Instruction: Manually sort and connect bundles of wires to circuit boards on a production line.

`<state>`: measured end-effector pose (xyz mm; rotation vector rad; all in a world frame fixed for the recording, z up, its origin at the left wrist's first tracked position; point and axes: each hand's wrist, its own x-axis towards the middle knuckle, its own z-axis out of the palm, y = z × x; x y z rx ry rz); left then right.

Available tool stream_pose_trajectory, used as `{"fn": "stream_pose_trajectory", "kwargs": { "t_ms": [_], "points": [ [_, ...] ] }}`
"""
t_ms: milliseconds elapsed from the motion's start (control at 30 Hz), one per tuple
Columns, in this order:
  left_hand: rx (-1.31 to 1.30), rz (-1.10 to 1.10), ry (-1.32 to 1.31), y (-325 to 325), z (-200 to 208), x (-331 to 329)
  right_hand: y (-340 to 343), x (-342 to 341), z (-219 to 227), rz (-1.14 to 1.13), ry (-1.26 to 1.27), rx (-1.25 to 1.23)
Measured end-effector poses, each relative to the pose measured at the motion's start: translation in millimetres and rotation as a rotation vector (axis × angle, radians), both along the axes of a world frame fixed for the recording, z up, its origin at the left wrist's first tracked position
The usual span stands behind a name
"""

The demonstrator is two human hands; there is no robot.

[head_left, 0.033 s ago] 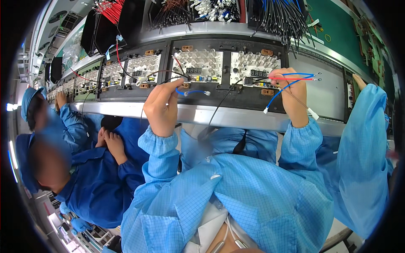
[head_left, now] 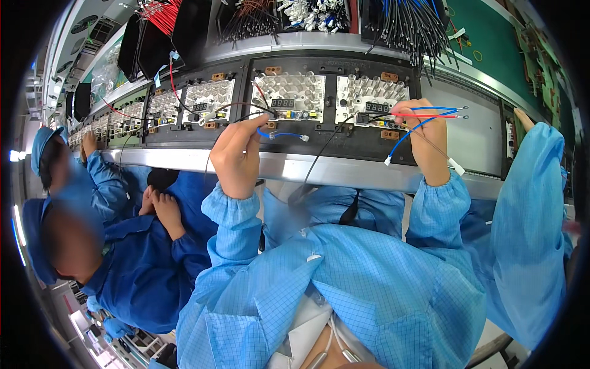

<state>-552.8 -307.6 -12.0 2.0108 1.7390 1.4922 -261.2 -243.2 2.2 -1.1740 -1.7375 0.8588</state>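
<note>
My left hand [head_left: 236,157] is closed in a pinch at the lower left edge of a white circuit board [head_left: 310,86] with a digit display and clear round parts. A short blue wire [head_left: 286,133] with a white connector sticks out beside those fingertips. At the lower right of a second circuit board [head_left: 402,92], my right hand [head_left: 428,138] grips a bunch of wires. Among them are a red wire [head_left: 439,115], a blue wire [head_left: 396,144] and a brown wire [head_left: 437,147]. Metal terminals tip some wires, white connectors others. A black cable [head_left: 322,147] hangs between my hands.
Both boards sit in a black fixture [head_left: 329,132] behind a metal rail [head_left: 295,163]. Bins of red wires [head_left: 163,15], white connectors [head_left: 313,13] and black-ended wires [head_left: 412,31] stand beyond. A co-worker in dark blue [head_left: 135,264] sits left; a light blue sleeve [head_left: 528,227] is at right.
My left hand and the blue wire beside it have shifted very slightly. The right hand keeps its grip on the wires in the same place.
</note>
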Motion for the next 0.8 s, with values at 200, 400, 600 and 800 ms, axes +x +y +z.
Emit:
{"fn": "stream_pose_trajectory", "kwargs": {
  "t_ms": [200, 400, 600, 800],
  "points": [
    [-0.040, -0.001, -0.009, 12, -26, 9, 14, 16, -26, 0.076, -0.016, 0.139],
    [0.007, 0.022, -0.017, 16, -26, 20, 17, 20, -22, 0.153, -0.073, 0.144],
    [0.000, 0.021, -0.027, 20, -24, 32, 11, 20, -2, 0.154, -0.095, 0.042],
    [-0.025, 0.016, -0.057, 15, -4, 83, 8, 69, 8, 0.152, -0.233, 0.347]
  ]
}}
